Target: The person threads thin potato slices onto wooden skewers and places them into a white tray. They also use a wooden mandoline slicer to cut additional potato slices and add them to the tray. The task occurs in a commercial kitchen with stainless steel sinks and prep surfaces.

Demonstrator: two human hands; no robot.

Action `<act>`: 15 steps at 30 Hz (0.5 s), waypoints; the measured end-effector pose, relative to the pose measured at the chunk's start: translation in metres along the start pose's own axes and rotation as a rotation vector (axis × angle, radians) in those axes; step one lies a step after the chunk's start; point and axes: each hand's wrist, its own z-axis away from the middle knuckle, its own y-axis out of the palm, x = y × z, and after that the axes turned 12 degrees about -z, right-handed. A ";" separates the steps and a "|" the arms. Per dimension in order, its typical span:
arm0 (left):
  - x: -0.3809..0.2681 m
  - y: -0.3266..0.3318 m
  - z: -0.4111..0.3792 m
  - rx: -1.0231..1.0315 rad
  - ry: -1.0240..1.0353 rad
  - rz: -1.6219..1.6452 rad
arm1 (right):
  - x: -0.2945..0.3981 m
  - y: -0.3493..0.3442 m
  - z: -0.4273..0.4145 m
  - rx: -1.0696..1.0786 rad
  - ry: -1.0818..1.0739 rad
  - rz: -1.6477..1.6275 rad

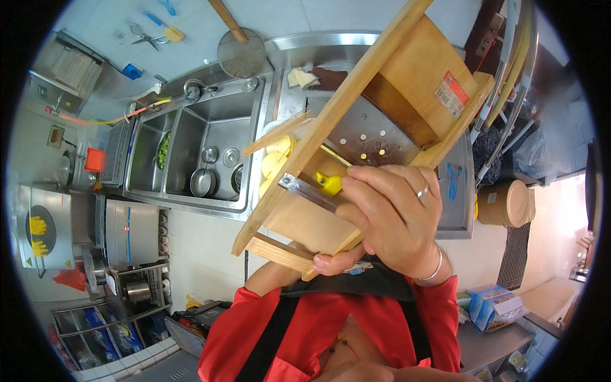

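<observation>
A wooden slicer with a metal blade [310, 192] is held tilted above the counter, its side rail crossing the view. My left hand [340, 261] supports the slicer's lower end, fingers curled around the wood; the rest of it is hidden. At the slicer's opening, my right hand [398, 210], with a ring and a bracelet, pinches a yellow plastic wing nut [329, 184], partly covered by the fingers. Beyond the rail, pale yellow slices [276, 160], perhaps potato, lie in a white container, with a bundle of thin sticks [281, 131] across it.
A double steel sink [215, 124] at left holds pans and leafy greens [163, 150]. A round strainer with a wooden handle [242, 52] leans behind it. The steel counter carries a cloth [303, 78] and a blue peeler [453, 180]. A round brown drum [503, 204] stands at right.
</observation>
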 end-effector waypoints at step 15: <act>-0.006 -0.009 -0.004 0.107 -0.047 0.011 | 0.003 0.008 -0.004 0.039 0.130 0.033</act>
